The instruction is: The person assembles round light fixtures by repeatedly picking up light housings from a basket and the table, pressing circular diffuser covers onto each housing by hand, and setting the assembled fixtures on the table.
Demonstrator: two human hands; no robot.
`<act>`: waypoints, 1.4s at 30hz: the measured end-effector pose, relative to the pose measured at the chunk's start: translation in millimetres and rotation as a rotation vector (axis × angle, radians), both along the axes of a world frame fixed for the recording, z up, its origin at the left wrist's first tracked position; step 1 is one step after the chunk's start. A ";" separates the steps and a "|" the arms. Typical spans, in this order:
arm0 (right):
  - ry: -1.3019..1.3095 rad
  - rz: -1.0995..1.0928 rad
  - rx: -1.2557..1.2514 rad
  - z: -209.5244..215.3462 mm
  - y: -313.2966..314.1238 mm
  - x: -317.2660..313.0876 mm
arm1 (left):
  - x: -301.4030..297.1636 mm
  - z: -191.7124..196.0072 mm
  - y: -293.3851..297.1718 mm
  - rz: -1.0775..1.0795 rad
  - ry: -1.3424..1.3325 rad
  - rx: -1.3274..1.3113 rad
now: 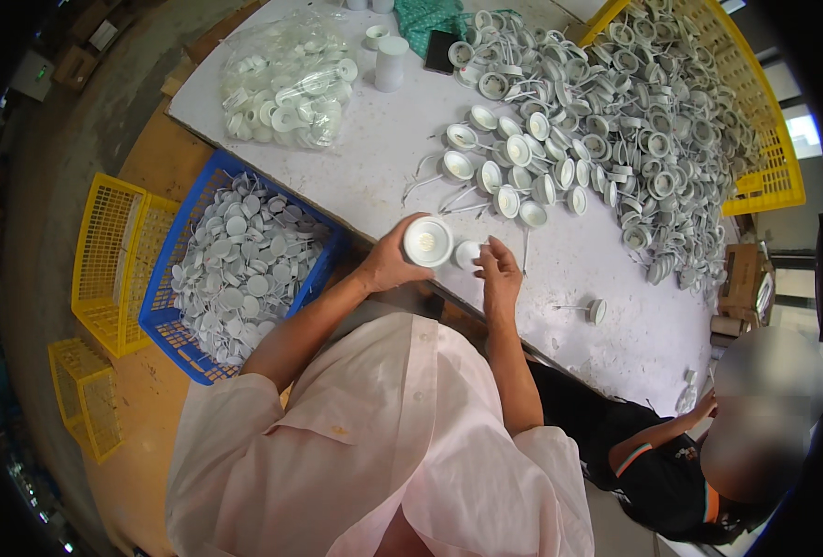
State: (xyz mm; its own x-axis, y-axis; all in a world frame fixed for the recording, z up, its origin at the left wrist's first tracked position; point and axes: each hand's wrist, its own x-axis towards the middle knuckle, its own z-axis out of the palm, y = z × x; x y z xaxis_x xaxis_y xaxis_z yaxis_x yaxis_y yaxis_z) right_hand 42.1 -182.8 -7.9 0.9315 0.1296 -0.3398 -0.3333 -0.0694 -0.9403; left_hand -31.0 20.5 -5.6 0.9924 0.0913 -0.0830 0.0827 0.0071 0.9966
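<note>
My left hand point(391, 264) is wrapped round a white round cup-shaped piece point(428, 243), whose pale ringed face points up. Close beside it, my right hand point(500, 277) is closed at the fingertips on a smaller white round part point(467, 254). The two pieces look close together at the table's near edge, and I cannot tell whether they touch. Just beyond my hands lies a group of white round lamp parts point(507, 200) with wire leads, many face up. One single lamp part point(597, 312) lies apart, to the right of my right hand.
A blue basket point(163, 278) full of white discs stands at my left, near yellow crates point(105, 260). A bag of white parts point(291, 84), a white cylinder point(391, 65) and a large lamp-part heap point(634, 121) lie on the table. A person point(662, 473) works at right.
</note>
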 end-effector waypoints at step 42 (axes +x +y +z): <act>-0.646 0.107 -0.267 30.3 0.0 -6.9 | 24.8 -2.5 -8.8 -0.127 0.107 -0.098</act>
